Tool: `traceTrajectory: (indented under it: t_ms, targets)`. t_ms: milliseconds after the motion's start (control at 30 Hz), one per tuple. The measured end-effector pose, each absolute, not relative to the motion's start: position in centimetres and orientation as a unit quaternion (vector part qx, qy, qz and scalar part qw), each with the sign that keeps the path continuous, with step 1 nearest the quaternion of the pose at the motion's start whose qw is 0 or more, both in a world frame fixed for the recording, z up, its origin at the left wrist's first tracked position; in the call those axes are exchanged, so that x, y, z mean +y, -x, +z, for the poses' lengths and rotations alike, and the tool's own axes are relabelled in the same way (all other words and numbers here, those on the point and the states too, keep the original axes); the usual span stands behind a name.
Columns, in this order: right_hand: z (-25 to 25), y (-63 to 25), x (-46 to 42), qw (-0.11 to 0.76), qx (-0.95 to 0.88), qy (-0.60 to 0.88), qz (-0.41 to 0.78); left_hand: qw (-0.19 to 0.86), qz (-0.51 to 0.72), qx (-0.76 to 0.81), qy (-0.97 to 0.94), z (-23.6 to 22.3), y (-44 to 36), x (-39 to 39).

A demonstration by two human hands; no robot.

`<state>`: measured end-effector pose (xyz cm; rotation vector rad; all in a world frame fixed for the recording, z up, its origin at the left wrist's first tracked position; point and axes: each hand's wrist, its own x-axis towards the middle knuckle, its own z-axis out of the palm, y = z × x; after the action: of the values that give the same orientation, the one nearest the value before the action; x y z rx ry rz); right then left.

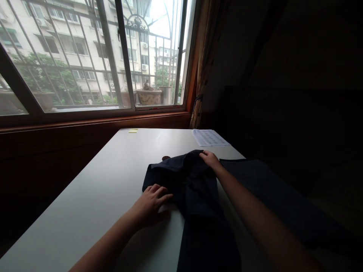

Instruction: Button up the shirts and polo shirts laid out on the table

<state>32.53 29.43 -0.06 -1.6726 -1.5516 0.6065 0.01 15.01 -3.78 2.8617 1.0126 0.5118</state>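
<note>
- Head view: a dim room, a pale table (93, 196) running up to a barred window (93, 56) with apartment blocks outside
- A dark navy garment (193, 196) lies across the table, its bunched upper part between the two hands, a long length trailing toward the viewer
- Left hand (151, 204) rests flat, fingers (161, 197) spread and uncurled, tips pressing the garment's near left edge, gripping nothing
- Right hand (210, 159) sits on the far top edge of the cloth, fingers curled down onto the fold; whether they actually pinch it, cannot tell
- Beyond the right fingertips lies a printed sheet of paper (210, 137)
- Far past the left fingers, near the sill, a small yellow sticky note (133, 130)
- To the right of the right forearm, more dark fabric (272, 196) drapes off the table edge
</note>
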Motion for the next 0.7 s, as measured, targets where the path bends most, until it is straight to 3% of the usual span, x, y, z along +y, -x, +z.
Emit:
traceTrajectory:
  t_ms: [200,367,533,700]
  targets:
    - [-1.2,-34.5,28.4,0.301,-0.620,0.709,0.148,-0.020,0.160,0.354,-0.921,-4.7,0.5,16.2]
    - [0.1,-32.1,24.9,0.277,-0.693,0.661,0.077,-0.052,0.136,0.376,-0.915,-5.3,0.7,16.9]
    - [1.1,-29.9,19.7,0.153,-0.845,0.471,0.201,-0.083,0.158,0.442,-0.879,-4.6,2.5,18.0]
    - [0.4,-30.3,15.8,0.119,-0.845,0.450,0.262,-0.120,0.257,0.565,-0.775,-3.3,7.3,19.9]
